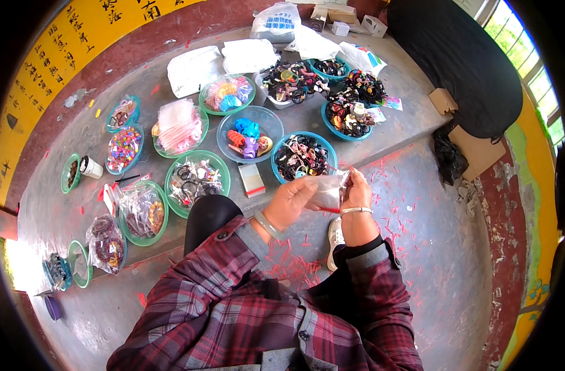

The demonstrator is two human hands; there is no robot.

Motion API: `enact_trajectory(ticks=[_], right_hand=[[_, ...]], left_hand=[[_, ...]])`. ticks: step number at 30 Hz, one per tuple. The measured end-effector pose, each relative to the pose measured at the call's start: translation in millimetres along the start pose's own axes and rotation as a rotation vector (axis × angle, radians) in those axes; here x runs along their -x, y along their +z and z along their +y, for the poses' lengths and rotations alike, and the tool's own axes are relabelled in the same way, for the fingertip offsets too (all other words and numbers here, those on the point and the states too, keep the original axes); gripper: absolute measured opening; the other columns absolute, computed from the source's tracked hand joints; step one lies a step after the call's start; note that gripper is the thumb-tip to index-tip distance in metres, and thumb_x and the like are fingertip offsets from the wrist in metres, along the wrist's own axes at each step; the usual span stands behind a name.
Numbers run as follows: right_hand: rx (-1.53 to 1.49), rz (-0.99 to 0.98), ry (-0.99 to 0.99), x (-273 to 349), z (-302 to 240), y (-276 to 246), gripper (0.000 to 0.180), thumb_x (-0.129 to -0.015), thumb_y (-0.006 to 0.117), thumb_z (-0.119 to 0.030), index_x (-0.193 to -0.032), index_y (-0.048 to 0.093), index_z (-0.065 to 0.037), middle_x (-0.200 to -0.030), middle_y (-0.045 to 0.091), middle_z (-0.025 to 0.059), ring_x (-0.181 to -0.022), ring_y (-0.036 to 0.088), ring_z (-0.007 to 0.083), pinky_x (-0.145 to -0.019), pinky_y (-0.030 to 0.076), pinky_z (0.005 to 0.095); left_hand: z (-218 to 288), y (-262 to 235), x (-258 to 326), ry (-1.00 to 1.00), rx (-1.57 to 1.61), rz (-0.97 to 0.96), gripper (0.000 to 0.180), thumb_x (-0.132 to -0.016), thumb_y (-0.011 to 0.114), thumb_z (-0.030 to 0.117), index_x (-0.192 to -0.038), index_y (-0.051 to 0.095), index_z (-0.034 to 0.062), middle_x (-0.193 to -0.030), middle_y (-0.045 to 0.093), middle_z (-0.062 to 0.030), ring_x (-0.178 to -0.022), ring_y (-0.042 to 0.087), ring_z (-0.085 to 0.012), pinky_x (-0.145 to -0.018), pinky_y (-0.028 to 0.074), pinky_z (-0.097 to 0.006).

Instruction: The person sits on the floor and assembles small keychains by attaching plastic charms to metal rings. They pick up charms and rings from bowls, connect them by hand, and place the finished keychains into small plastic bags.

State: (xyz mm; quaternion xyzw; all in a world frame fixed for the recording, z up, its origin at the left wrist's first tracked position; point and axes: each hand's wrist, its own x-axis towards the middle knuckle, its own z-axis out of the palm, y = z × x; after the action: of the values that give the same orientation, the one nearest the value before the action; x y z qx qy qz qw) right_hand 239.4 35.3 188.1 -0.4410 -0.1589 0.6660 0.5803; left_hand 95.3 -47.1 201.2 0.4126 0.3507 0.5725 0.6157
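Observation:
Between my two hands is a small clear plastic bag (326, 194) with a strip of red at its lower edge. My left hand (287, 202) pinches its left side, thumb on top. My right hand (357, 193) grips the right side, its fingers closed and partly hidden. What the bag contains, if anything, I cannot make out. Just beyond my hands stands a blue basin (275, 166) of dark and pink hair ties. A small white and grey box (252, 179) lies left of that basin.
Along the raised concrete ledge (152, 93) stand several basins, including a green bowl of pink packets (203, 137) and a clear basin with bright toys (221, 147). White plastic bags (194, 70) lie behind. Red scraps (295, 267) litter the floor; a black sheet (462, 68) covers something at right.

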Motion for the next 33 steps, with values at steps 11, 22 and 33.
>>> enact_trajectory(ticks=[11,22,33], right_hand=[[-0.032,-0.056,-0.159,-0.9,-28.1,-13.0,0.013,-0.087,0.045,-0.022,-0.086,0.048,-0.009,-0.064,0.051,0.0036,-0.054,0.056,0.0189,-0.036,0.036,0.0241],[-0.066,-0.052,-0.139,0.6,-49.2,-15.9,0.012,-0.086,0.048,-0.021,-0.083,0.052,-0.011,-0.068,0.056,0.0027,-0.054,0.054,0.0168,-0.042,0.037,0.0255],[0.105,-0.109,0.003,-0.4,-39.6,-15.0,0.011,-0.087,0.046,-0.019,-0.082,0.052,-0.010,-0.064,0.052,0.0005,-0.051,0.053,0.0147,-0.039,0.036,0.0237]], left_hand=[[2.8,-2.2,0.7,0.487,-0.664,-0.245,0.019,-0.086,0.050,0.010,-0.102,0.055,0.0026,-0.092,0.060,-0.0123,-0.080,0.060,-0.0223,-0.068,0.048,-0.028],[-58.6,-53.1,-19.4,0.029,-0.416,0.396,0.022,-0.085,0.051,0.020,-0.082,0.059,-0.0010,-0.074,0.055,-0.0059,-0.062,0.056,-0.0133,-0.048,0.047,-0.025],[-172.6,-170.9,-17.4,-0.249,0.121,1.087,0.011,-0.080,0.045,0.007,-0.089,0.051,0.0034,-0.081,0.053,-0.0082,-0.069,0.056,-0.0234,-0.054,0.050,-0.037]])
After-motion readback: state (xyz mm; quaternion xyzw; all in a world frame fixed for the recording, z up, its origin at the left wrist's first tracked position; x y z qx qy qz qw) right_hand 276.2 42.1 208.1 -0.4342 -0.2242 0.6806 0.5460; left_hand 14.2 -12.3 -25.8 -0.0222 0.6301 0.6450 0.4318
